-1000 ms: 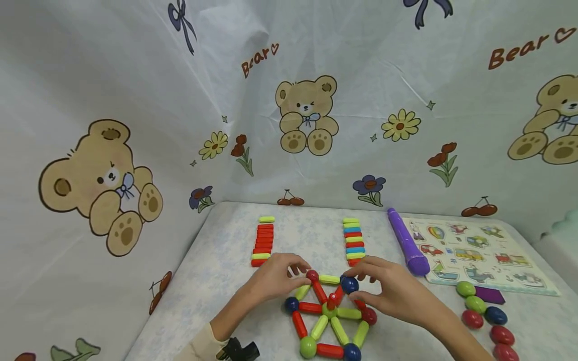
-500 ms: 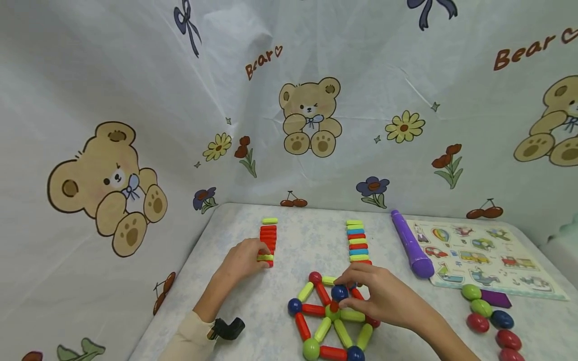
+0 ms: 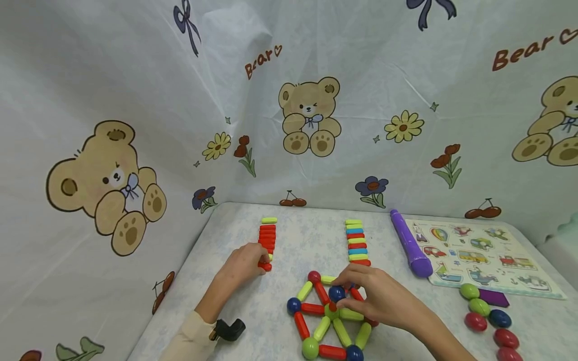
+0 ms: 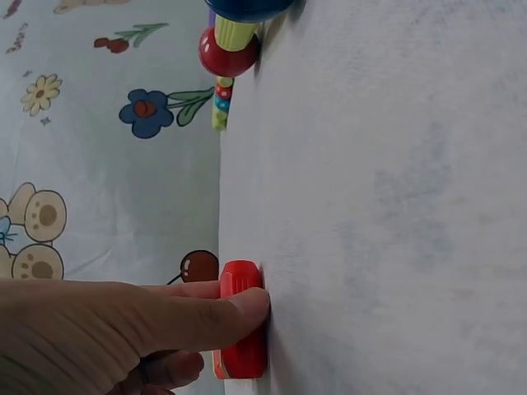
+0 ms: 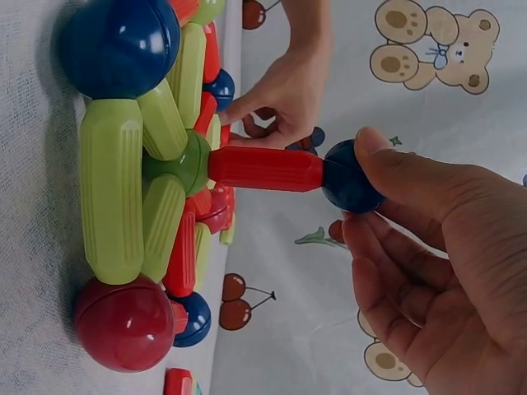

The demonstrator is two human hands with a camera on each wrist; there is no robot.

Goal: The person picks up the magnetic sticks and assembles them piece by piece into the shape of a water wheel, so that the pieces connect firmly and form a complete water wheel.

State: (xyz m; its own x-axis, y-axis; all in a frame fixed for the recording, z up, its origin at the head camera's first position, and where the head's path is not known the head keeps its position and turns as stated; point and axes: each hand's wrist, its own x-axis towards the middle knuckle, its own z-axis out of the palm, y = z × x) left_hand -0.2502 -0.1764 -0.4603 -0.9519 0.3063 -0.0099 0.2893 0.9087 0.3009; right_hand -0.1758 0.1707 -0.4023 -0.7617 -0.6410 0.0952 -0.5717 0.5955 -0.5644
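Note:
My right hand [image 3: 377,296] pinches a blue ball [image 5: 350,177] between thumb and fingers. In the right wrist view that ball touches the end of a red rod [image 5: 265,168], which stands up from the green ball [image 5: 183,164] at the hub of a wheel-shaped frame of rods and balls. To the left, my left hand [image 3: 242,261] pinches a red rod [image 4: 247,358] at the near end of the left row of rods [image 3: 267,235]. Part of the frame's far right side is hidden behind my right hand.
A second row of coloured rods [image 3: 356,243] lies behind the frame. Right of it are a purple toy microphone [image 3: 411,245] and a picture board [image 3: 485,255]. Several loose balls and a purple piece [image 3: 493,298] lie at the right. A bear-print curtain [image 3: 257,175] hangs behind.
My left hand has left the frame's red ball for the left row and now pinches a red rod. The right hand has brought the blue ball from the far rim onto the upright rod.

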